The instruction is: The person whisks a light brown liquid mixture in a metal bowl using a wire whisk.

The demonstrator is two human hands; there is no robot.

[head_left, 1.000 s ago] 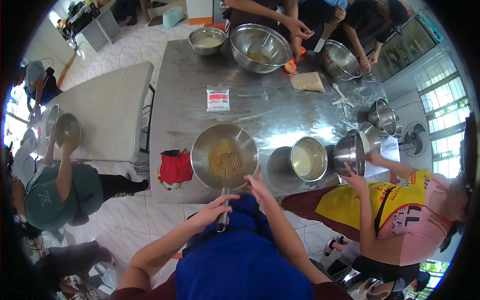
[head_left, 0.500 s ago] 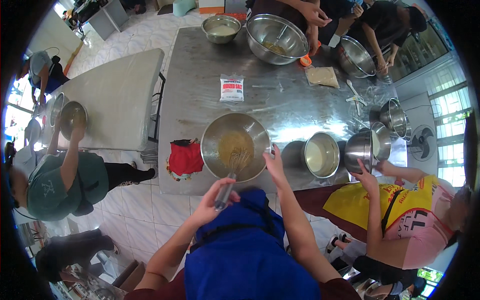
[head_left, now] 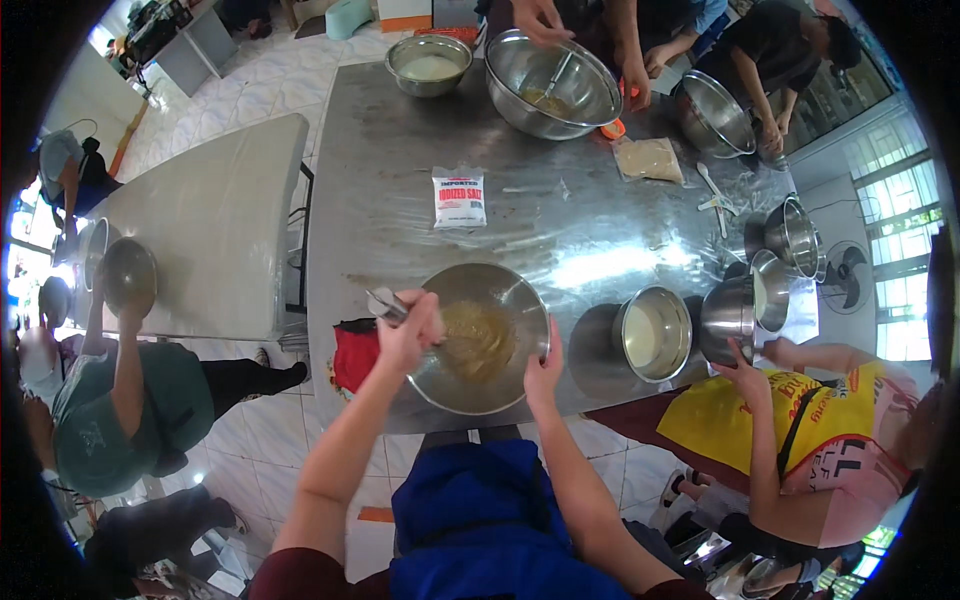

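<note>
- The left hand (head_left: 412, 332) has its fingers wrapped around the handle of the whisk (head_left: 387, 305), which leans over the left side of the steel bowl (head_left: 522, 302), probably so that its wires reach the brownish mixture (head_left: 480, 342).
- The right hand (head_left: 543, 370) is at the bowl's right rim, seemingly to steady it; whether its fingers pinch the rim, one cannot tell.
- The bowl is on the tabletop (head_left: 375, 210), near the person's edge, perhaps for easy reach.
</note>
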